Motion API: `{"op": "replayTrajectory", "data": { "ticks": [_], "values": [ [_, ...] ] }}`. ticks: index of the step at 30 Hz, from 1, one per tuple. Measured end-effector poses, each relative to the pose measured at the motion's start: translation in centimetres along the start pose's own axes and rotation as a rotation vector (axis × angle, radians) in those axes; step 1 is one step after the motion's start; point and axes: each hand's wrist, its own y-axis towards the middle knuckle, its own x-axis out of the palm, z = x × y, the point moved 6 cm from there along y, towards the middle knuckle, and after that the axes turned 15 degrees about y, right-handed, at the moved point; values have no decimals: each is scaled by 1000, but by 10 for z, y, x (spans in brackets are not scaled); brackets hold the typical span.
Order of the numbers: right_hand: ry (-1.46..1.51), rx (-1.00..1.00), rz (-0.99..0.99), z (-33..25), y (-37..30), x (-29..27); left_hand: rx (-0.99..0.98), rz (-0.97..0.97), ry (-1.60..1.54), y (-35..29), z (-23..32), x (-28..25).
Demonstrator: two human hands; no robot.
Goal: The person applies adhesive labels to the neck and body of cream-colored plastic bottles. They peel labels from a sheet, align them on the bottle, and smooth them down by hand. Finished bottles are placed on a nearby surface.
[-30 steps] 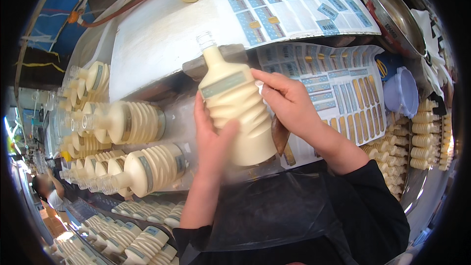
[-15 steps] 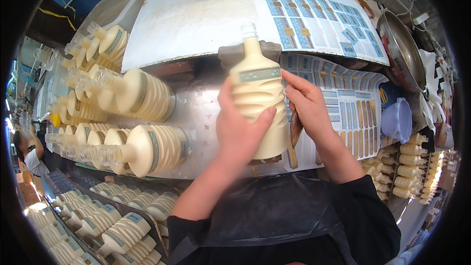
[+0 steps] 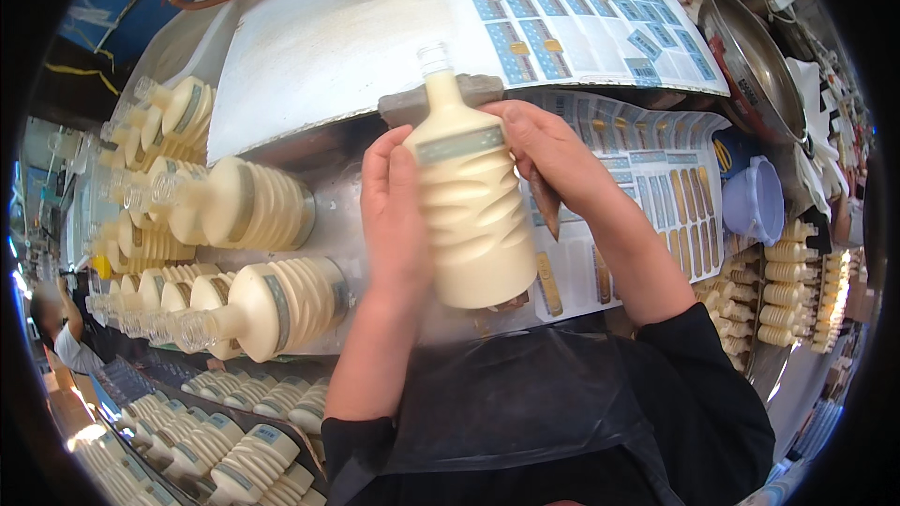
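A cream bottle (image 3: 476, 215) with a ribbed, spiralled body and a clear threaded neck lies tilted in front of me. Its neck end is by a rough grey-brown block (image 3: 403, 108). Around its shoulder runs a grey-green label band (image 3: 459, 144). My left hand (image 3: 392, 211) is closed against the bottle's left side, fingertips by the band's left end. At the band's right end, the thumb and fingers of my right hand (image 3: 553, 155) press on the shoulder. That hand also keeps hold of a brown, pointed flat tool (image 3: 544, 206), its tip hanging down beside the bottle.
Similar bottles (image 3: 258, 201) lie stacked at the left, with more in crates (image 3: 248, 459) below. Sheets of blue and gold labels (image 3: 647, 169) cover the right side; another label sheet (image 3: 572, 23) is on the white board (image 3: 309, 56). A lilac bucket (image 3: 755, 201) stands far right.
My left thumb has left the bottle's front, and that hand now sits along its left side, fingers higher. My right hand has come over the band's right end. The whole view has shifted slightly.
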Motion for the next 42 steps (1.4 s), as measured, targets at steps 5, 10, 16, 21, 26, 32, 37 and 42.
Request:
{"op": "replayTrajectory", "data": {
  "ticks": [5,10,16,21,26,32,37,42],
  "values": [
    [-74,-5,10,7,7,1,-16,44,-7,4,-3,1],
    [-47,-9,14,9,7,0,-23,53,-32,6,-4,1],
    [-56,-7,16,10,8,1,-25,52,-41,6,-4,1],
    [-51,-49,26,11,8,-2,-63,58,-39,11,-8,-4],
    [-208,-4,68,-2,2,5,-81,22,-72,15,-9,-4],
    [-257,-12,104,1,2,5,-60,43,-32,14,-8,-1],
    [-195,-20,86,2,3,3,-71,23,-64,14,-8,-1],
    [-124,-23,48,1,2,3,-87,9,-132,12,-10,-1]
  ]
}}
